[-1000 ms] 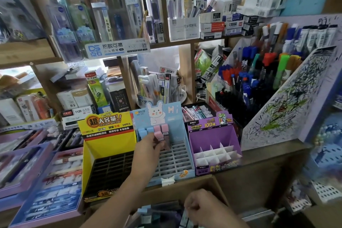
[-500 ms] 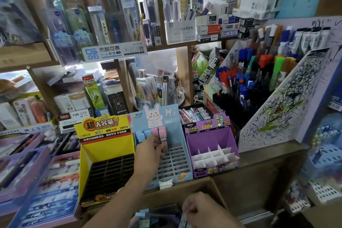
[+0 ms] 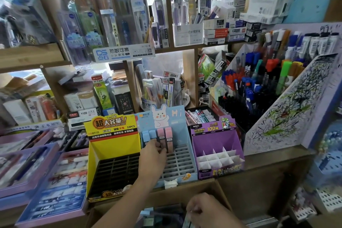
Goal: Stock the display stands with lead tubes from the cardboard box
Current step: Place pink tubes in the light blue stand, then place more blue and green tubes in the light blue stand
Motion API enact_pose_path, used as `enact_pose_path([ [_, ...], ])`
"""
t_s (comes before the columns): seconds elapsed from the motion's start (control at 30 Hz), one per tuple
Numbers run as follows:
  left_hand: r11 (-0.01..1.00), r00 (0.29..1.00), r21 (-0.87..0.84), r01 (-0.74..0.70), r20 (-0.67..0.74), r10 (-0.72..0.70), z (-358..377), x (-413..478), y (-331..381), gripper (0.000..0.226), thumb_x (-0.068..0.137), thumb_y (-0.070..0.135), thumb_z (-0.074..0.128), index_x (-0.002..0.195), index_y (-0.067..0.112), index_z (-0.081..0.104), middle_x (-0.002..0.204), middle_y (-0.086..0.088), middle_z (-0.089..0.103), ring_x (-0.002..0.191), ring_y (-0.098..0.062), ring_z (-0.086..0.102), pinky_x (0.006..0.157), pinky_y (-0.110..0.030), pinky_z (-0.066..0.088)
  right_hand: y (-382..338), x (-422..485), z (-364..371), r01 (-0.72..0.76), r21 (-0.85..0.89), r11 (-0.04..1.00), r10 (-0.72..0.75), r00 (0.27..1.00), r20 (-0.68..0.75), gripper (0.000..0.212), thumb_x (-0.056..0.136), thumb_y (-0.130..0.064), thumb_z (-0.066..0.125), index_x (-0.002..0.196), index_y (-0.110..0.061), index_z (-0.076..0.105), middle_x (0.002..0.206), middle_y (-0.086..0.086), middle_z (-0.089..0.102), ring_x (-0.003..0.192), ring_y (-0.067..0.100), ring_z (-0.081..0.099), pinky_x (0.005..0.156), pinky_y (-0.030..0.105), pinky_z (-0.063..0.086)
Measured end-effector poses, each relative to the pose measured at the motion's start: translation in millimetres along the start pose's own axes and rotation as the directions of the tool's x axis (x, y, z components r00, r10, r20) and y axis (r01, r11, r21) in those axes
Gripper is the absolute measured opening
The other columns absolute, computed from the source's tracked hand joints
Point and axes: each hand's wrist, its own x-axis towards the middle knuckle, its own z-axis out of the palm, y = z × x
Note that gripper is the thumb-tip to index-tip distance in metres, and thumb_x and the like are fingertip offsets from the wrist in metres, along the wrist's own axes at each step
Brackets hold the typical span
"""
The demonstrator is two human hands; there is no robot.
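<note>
Mid-restock: right hand (image 3: 209,209) is down in the cardboard box (image 3: 175,192), grip hidden, can't tell. Left hand (image 3: 153,155) pinches a pink lead tube (image 3: 160,135) in the blue bunny stand (image 3: 177,163) — back row has two blue, two pink, other slots bare. Next: seat it, fetch another. Yellow stand (image 3: 111,146) and purple stand (image 3: 214,139) look unfilled.

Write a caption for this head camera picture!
Left hand pinches a pink lead tube in the blue bunny display stand; right hand reaches into the cardboard box.
</note>
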Motion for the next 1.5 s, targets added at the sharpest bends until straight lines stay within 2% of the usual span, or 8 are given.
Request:
enact_pose_path([
  [0.23, 1.0, 1.0, 0.013, 0.005, 0.013, -0.005, -3, -1, 0, 0.034, 0.092, 0.015, 0.069, 0.083, 0.035, 0.043, 0.08, 0.017, 0.055, 0.071, -0.001, 0.061, 0.054, -0.016, 0.047, -1, 2, -1, -0.022, 0.0, 1.0, 0.022, 1.0, 0.009, 0.012, 0.093, -0.04, 0.068, 0.104, -0.035, 0.068, 0.111, -0.016, 0.062, 0.103, -0.008, 0.057, 0.1, 0.011, 0.04],
  [0.43, 0.999, 0.998, -0.014, -0.046, 0.031, 0.046, -12, -6, -4, 0.02, 0.092, 0.018, 0.07, 0.094, 0.028, 0.053, 0.084, 0.016, 0.058, 0.075, 0.004, 0.057, 0.054, -0.01, 0.042, 5, 14, 3, -0.062, 0.003, 0.998, 0.062, 0.997, 0.053, 0.01, 0.091, -0.034, 0.068, 0.1, -0.03, 0.07, 0.105, -0.009, 0.069, 0.093, 0.0, 0.067, 0.093, 0.017, 0.05],
  [0.67, 0.984, 0.995, -0.177, -0.021, 0.093, 0.038, -43, -48, -16, 0.007, 0.094, 0.017, 0.067, 0.092, 0.023, 0.064, 0.083, 0.002, 0.073, 0.074, -0.012, 0.072, 0.068, -0.036, 0.063, 9, 28, 7, 0.008, -0.023, 1.0, -0.005, 0.992, 0.126, 0.004, 0.094, -0.025, 0.065, 0.097, -0.026, 0.068, 0.098, 0.004, 0.072, 0.081, 0.013, 0.069, 0.073, 0.026, 0.056],
  [0.87, 0.998, 0.976, -0.018, -0.065, 0.206, 0.067, -69, -109, -53, 0.014, 0.09, 0.024, 0.072, 0.088, 0.033, 0.062, 0.082, 0.011, 0.067, 0.08, -0.002, 0.064, 0.071, -0.023, 0.055, 1, 21, 13, 0.111, -0.069, 0.991, -0.101, 0.986, 0.136, 0.012, 0.096, -0.023, 0.066, 0.098, -0.035, 0.065, 0.094, -0.004, 0.072, 0.081, 0.005, 0.07, 0.067, 0.02, 0.054],
  [1.03, 0.987, 0.912, 0.122, 0.103, 0.383, -0.143, -84, -142, -92, 0.017, 0.086, 0.029, 0.074, 0.1, 0.031, 0.065, 0.092, 0.012, 0.069, 0.088, -0.004, 0.065, 0.08, -0.028, 0.056, -10, 16, 29, 0.152, -0.118, 0.981, -0.125, 0.97, 0.21, 0.015, 0.092, -0.028, 0.073, 0.107, -0.03, 0.071, 0.099, -0.009, 0.073, 0.093, 0.001, 0.069, 0.081, 0.022, 0.059],
  [1.13, 0.96, 0.832, 0.251, 0.124, 0.5, -0.239, -86, -154, -107, 0.034, 0.085, 0.035, 0.07, 0.117, 0.036, 0.059, 0.118, 0.007, 0.062, 0.114, -0.014, 0.058, 0.098, -0.032, 0.049, -21, 16, 46, 0.205, -0.194, 0.959, -0.153, 0.956, 0.252, 0.03, 0.089, -0.03, 0.078, 0.117, -0.026, 0.07, 0.107, -0.012, 0.071, 0.096, -0.002, 0.066, 0.085, 0.018, 0.057],
  [1.23, 0.954, 0.839, 0.292, 0.07, 0.5, -0.215, -84, -161, -112, 0.052, 0.087, 0.037, 0.066, 0.137, 0.033, 0.053, 0.141, 0.008, 0.051, 0.138, -0.013, 0.042, 0.112, -0.029, 0.037, -29, 19, 61, 0.276, -0.308, 0.91, -0.185, 0.937, 0.295, 0.051, 0.085, -0.039, 0.08, 0.13, -0.021, 0.062, 0.122, -0.006, 0.062, 0.11, 0.009, 0.061, 0.096, 0.031, 0.054],
  [1.5, 0.933, 0.855, 0.311, 0.182, 0.419, -0.306, -77, -164, -118, 0.065, 0.079, 0.033, 0.074, 0.139, 0.034, 0.049, 0.128, 0.008, 0.055, 0.128, -0.021, 0.047, 0.105, -0.036, 0.048, -22, 33, 84, 0.321, -0.447, 0.835, -0.149, 0.914, 0.378, 0.096, 0.084, -0.047, 0.079, 0.159, -0.017, 0.027, 0.161, 0.0, 0.03, 0.149, 0.021, 0.026, 0.122, 0.042, 0.028],
])
